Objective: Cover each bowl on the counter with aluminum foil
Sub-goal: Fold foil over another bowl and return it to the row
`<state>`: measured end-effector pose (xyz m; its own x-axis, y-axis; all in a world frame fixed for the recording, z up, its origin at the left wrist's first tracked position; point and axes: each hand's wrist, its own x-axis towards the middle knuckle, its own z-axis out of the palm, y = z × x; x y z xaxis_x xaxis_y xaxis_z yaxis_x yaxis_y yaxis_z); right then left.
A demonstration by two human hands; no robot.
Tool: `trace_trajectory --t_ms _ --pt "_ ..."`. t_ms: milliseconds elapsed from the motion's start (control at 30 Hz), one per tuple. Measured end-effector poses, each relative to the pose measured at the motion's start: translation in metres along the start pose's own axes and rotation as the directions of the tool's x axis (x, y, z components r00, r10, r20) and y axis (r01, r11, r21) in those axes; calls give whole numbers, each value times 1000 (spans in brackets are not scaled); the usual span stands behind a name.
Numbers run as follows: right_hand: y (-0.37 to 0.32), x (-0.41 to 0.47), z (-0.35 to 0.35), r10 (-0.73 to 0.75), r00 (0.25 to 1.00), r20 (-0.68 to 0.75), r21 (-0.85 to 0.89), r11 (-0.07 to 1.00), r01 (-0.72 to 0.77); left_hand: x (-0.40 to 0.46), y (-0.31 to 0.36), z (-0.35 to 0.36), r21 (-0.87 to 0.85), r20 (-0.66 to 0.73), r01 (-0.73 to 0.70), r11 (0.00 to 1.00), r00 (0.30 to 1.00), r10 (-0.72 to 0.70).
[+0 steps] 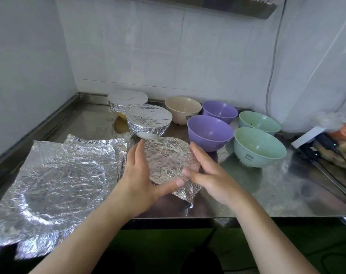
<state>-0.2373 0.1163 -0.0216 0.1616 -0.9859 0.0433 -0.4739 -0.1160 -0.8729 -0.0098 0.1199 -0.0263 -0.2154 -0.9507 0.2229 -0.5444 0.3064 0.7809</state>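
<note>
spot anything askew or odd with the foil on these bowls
Mostly tidy. The foil on the bowl between the hands has a loose flap sticking out at its near side, not yet folded down. The two covered bowls behind look snug.

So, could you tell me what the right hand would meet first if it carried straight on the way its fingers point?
Probably the foil-wrapped bowl: the right hand points left into its near edge, seemingly touching already.

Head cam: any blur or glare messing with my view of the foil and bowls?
Head view: right hand fingers motion-blurred at the foil-covered bowl; spare foil sheets glint brightly, soft toward the left edge; wide-angle bends the counter; open bowls stay sharp.
</note>
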Motion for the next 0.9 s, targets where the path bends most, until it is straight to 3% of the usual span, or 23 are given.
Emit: trace_trajectory --t_ms 300,900 --pt "10 -4 -18 -3 990 142 -190 981 31 5 -8 4 116 -12 -54 992 998 56" --pt "14 2 -7 -45 999 -13 -308 951 38 5 -11 13 191 -98 -58 980 992 78"
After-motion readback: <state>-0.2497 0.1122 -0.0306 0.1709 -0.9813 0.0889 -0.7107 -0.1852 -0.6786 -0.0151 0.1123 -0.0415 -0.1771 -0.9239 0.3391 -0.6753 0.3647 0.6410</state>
